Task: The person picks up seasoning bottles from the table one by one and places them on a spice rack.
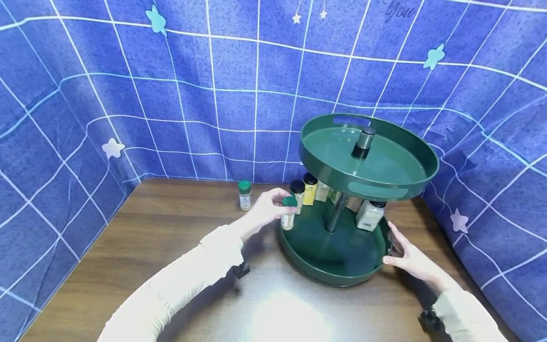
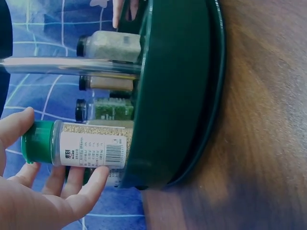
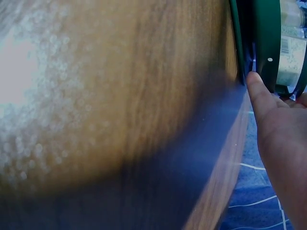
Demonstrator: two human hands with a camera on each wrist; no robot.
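My left hand (image 1: 270,207) grips a green-capped spice jar (image 2: 93,143) filled with beige grains, its fingers and thumb around the cap and body. That jar is upright at the left rim of the lower tray (image 1: 316,261) of a green two-tier turntable. Whether its base touches the tray is unclear. Nearby on this tier stand a black-capped jar (image 1: 297,190) and a yellow-filled jar (image 1: 309,191). At the tray's right side, my right hand (image 1: 412,261) rests on the rim, thumb and fingers spread. A square black-capped jar (image 1: 370,216) stands inside near it.
The upper tray (image 1: 367,171) overhangs the lower tier, joined by a central metal post (image 1: 337,213). Another green-capped jar (image 1: 245,195) stands on the wooden table (image 1: 192,204) to the left. A blue curtain (image 1: 192,104) hangs behind and at both sides.
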